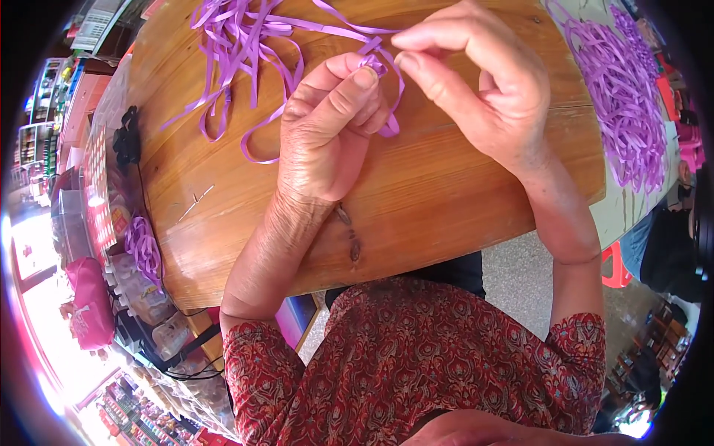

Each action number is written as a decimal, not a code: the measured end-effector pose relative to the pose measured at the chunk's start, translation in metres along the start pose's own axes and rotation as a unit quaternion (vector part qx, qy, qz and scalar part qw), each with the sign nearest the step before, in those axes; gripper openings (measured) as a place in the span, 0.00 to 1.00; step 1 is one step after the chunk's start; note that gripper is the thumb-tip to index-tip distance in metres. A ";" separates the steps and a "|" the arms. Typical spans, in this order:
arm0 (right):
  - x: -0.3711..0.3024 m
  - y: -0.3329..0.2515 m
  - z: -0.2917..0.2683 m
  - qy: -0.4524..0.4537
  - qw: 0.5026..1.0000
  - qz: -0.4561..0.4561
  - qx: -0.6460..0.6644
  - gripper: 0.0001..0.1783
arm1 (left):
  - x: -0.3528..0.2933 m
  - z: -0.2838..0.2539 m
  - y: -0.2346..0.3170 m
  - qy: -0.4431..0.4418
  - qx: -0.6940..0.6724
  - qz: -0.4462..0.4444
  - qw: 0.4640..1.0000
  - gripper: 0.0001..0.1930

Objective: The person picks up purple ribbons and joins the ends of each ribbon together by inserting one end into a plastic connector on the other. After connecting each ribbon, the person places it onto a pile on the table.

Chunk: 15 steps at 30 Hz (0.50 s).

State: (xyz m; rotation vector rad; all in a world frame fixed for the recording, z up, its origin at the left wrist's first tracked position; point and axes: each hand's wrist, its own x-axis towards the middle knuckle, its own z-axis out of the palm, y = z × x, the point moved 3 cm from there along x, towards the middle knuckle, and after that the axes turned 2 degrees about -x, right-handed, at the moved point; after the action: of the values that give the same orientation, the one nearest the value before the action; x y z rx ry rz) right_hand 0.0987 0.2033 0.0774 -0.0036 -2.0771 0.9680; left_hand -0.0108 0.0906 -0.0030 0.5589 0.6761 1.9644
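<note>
My left hand [327, 111] is closed, its thumb and forefinger pinching a small folded knot of purple ribbon [374, 64]. Narrow ends of the ribbon stick out above the fingertips, and one loop hangs beside them. My right hand [483, 82] is raised just to the right, thumb and forefinger bent toward each other at a strand of the same ribbon; the exact grip is partly hidden. A loose heap of purple ribbon strips [253, 44] spreads over the wooden table [446, 201] beyond my left hand.
A large pile of purple ribbon [617, 104] lies on a pale surface at the right. A thin, pale stick-like piece [197, 202] rests on the table's left part. A small purple bundle [143, 249], a black cable and a pink bag [91, 303] are at the left edge.
</note>
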 end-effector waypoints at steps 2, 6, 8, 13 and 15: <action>0.000 0.002 0.002 -0.021 0.999 -0.031 0.013 0.08 | 0.000 0.000 0.000 -0.009 0.001 -0.001 1.000 0.05; -0.004 0.007 0.005 -0.036 0.998 -0.040 0.036 0.09 | -0.002 0.004 -0.001 0.011 0.006 0.006 1.000 0.05; -0.010 0.022 0.015 -0.004 0.997 -0.081 0.020 0.08 | -0.002 0.005 -0.001 0.025 0.015 0.008 1.000 0.05; -0.011 0.028 0.016 0.001 0.994 -0.109 0.018 0.05 | -0.003 -0.001 0.001 0.029 0.018 -0.010 0.999 0.05; -0.011 0.030 0.016 -0.047 0.996 -0.073 0.004 0.05 | -0.002 -0.002 0.001 0.017 0.010 -0.017 1.000 0.06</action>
State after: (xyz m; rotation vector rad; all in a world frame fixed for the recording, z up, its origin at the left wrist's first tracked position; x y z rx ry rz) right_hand 0.0855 0.2103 0.0449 0.1995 -2.1270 0.9023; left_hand -0.0117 0.0879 -0.0040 0.5230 0.7219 1.9407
